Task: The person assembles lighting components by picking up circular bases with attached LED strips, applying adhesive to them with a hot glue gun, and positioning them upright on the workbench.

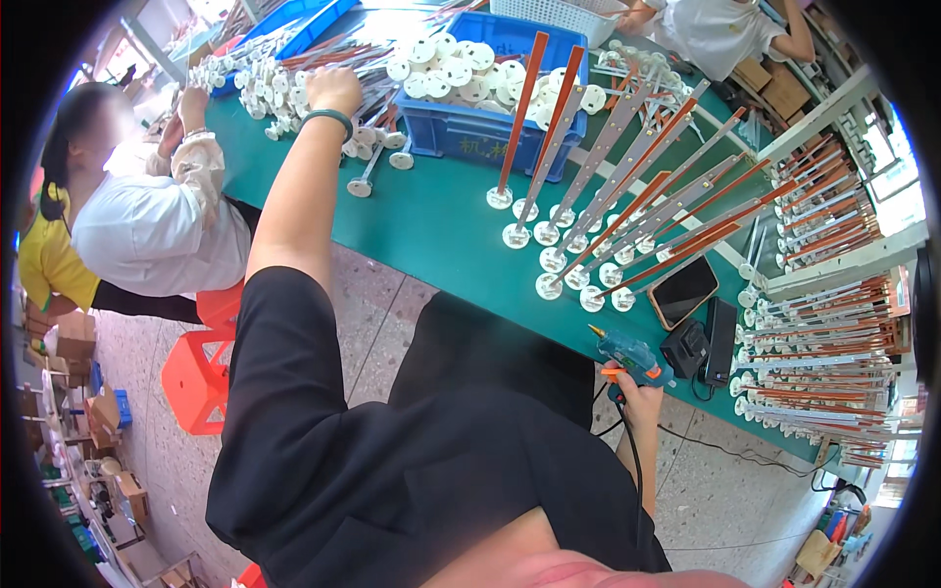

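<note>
My right hand (642, 404) is wrapped round the handle of a teal hot glue gun (635, 356) with an orange trigger and a yellow nozzle, just off the table's near edge. Its cord hangs down past my forearm. My left arm stretches far across the table, and my left hand (335, 90) is curled over a pile of strips with white round bases (279, 96). Whatever its fingers grip is hidden behind the hand. Close by lie a few loose pieces with white discs (365, 181). Brown and grey strips on white round bases (559, 235) stand upright on the table.
A blue crate (461, 132) heaped with white discs (446, 69) sits on the green table (441, 220). A phone (683, 291) and a black charger (722, 341) lie at the right. Rows of strips (823, 343) fill the right side. Co-workers sit at left and far right; red stools (196, 382) stand left.
</note>
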The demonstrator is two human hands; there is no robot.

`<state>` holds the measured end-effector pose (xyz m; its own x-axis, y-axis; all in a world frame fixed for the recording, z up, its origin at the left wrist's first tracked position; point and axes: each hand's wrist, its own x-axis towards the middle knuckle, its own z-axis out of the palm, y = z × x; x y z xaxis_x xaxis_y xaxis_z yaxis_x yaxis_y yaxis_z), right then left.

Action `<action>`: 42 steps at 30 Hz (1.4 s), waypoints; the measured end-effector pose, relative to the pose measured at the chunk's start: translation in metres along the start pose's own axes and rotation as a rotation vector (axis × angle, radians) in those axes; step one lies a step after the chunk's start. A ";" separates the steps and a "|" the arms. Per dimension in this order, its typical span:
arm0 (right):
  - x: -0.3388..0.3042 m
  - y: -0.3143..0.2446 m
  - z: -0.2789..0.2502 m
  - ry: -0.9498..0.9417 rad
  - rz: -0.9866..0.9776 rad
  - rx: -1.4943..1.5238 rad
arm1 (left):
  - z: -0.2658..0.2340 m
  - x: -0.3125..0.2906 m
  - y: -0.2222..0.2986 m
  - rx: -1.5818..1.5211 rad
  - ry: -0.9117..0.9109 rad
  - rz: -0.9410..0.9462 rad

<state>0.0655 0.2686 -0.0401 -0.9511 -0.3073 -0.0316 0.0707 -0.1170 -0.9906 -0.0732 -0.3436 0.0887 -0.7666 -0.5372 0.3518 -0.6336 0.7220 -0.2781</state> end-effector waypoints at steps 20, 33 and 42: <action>0.002 -0.006 0.006 -0.019 0.027 -0.051 | 0.031 0.028 -0.045 -0.094 -0.212 0.091; 0.002 -0.009 0.005 -0.081 -0.079 -0.042 | 0.012 0.034 -0.041 -0.126 -0.250 0.022; 0.001 -0.011 0.003 -0.131 -0.051 -0.010 | -0.027 -0.031 -0.094 -0.952 -0.612 0.054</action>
<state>0.0642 0.2668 -0.0292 -0.9060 -0.4218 0.0355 0.0201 -0.1266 -0.9917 0.0129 -0.3830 0.1285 -0.8787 -0.4294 -0.2087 -0.4608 0.6487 0.6057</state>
